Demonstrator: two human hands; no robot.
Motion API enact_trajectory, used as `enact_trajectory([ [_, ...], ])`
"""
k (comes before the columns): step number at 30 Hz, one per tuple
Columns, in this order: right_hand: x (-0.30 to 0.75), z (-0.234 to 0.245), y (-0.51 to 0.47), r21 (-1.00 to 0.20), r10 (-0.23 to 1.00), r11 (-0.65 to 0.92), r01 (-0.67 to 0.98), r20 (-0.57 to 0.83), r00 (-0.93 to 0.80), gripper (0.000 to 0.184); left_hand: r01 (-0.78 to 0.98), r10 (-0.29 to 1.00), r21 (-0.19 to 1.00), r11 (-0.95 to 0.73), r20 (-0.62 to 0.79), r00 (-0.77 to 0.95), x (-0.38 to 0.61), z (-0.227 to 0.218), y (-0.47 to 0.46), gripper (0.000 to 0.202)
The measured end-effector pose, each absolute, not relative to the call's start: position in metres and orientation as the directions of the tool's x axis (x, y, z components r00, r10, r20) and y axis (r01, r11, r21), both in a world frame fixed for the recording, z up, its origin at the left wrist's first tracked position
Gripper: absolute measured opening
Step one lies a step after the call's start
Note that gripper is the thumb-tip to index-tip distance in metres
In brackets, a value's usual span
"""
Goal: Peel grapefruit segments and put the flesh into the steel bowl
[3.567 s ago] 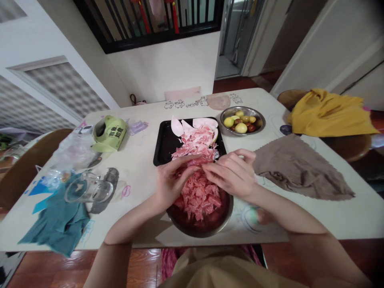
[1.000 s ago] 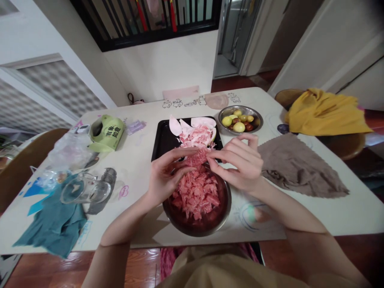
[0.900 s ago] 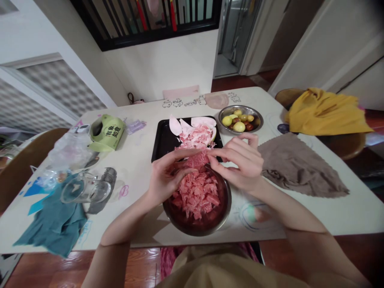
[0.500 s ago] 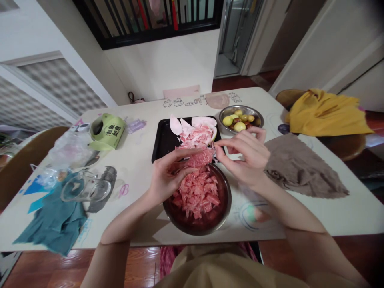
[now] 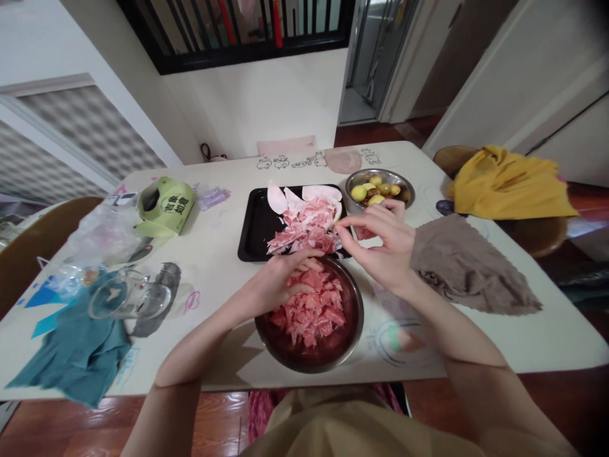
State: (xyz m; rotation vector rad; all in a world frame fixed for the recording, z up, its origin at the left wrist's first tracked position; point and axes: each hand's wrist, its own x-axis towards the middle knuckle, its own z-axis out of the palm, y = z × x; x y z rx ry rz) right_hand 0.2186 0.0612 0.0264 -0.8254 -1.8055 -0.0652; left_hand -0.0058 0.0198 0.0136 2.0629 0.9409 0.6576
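Reddish pomelo pulp (image 5: 314, 311), torn into small pieces, fills much of the metal bowl (image 5: 353, 346) at the table's front. My left hand (image 5: 280, 279) is over this bowl's far left side, fingers apart just above the pulp, with no piece seen in its grasp. Beyond the bowl lies a black tray (image 5: 254, 235) bearing a heap of pinkish-white membranes (image 5: 309, 222) and thick pale pomelo peel (image 5: 321, 192). At the heap's right edge my right hand (image 5: 380, 244) has thumb and index finger pinched together; anything between the tips is too small to name.
A second metal bowl (image 5: 408, 198) of green and brown fruits stands behind my right hand. To the right are a brown cloth (image 5: 476, 266) and a chair with yellow fabric (image 5: 511, 184). Leftward lie a glass jug (image 5: 143, 298), teal cloth (image 5: 76, 358), plastic bags (image 5: 102, 235) and a green holder (image 5: 166, 206).
The pomelo piece is gone from my left hand, which has lowered toward the bowl with fingers spread. My right hand stays pinched near the tray, its other fingers curled in more.
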Motion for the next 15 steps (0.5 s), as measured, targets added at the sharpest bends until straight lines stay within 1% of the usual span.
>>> enact_trajectory([
  [2,0.218,0.025,0.061,-0.341,0.501,0.770,0.539,0.846,-0.181,0.008,0.426,0.779,0.779,-0.460,0.123,0.615,-0.006,0.011,0.022,0.051],
  [3,0.217,0.024,0.061,-0.342,0.502,0.778,0.527,0.843,-0.194,0.008,0.428,0.791,0.777,-0.461,0.142,0.594,-0.006,0.010,0.022,0.045],
  [5,0.216,0.023,0.061,-0.346,0.504,0.795,0.498,0.834,-0.225,0.007,0.390,0.835,0.800,-0.456,0.233,0.498,-0.005,0.011,0.022,0.037],
  [7,0.214,0.023,0.059,-0.351,0.501,0.814,0.462,0.827,-0.256,0.008,0.338,0.860,0.819,-0.464,0.324,0.394,-0.004,0.015,0.020,0.038],
  [9,0.213,0.026,0.055,-0.357,0.495,0.833,0.423,0.822,-0.281,0.009,0.313,0.857,0.815,-0.488,0.379,0.350,-0.003,0.020,0.019,0.038],
  [13,0.214,0.046,0.030,-0.394,0.494,0.860,0.325,0.804,-0.333,0.011,0.352,0.842,0.769,-0.534,0.444,0.308,-0.005,0.028,0.016,0.033],
  [15,0.217,0.062,0.010,-0.393,0.485,0.872,0.290,0.767,-0.420,0.009,0.390,0.838,0.742,-0.545,0.469,0.277,-0.006,0.030,0.015,0.031],
])
